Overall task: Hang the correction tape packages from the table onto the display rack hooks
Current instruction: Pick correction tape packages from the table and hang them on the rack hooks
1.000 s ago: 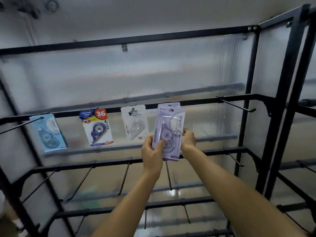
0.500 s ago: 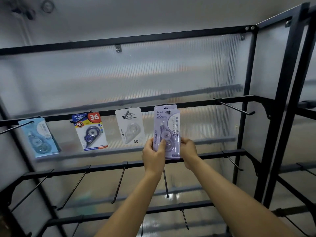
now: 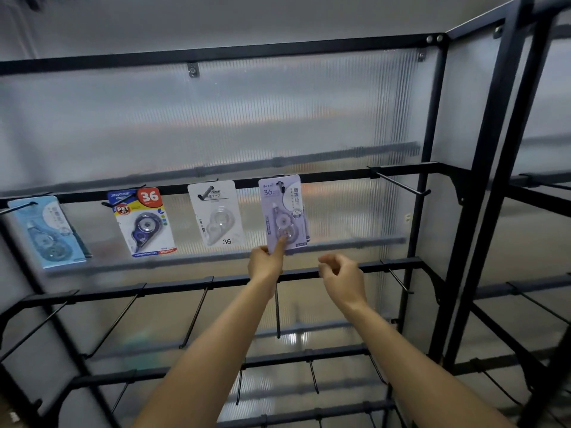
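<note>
Purple package (image 3: 282, 213) hangs on the upper-rail hook, fourth in the row, right of the white package (image 3: 217, 216). Left hand (image 3: 265, 262) pinches its bottom corner; right hand (image 3: 340, 273) is just beside it, loosely curled, holding nothing. Looks light: stiff card with a slick plastic blister, so best gripped at the card edges, not the bubble.

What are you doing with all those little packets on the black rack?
A person is hanging correction tape packages on the black metal display rack. The pale purple package hangs on a hook in the top row, and the left hand pinches its bottom corner. The right hand is beside it, loosely curled and holding nothing. Three more hang to its left: a white package, a blue-and-red package and a light blue package.
</note>
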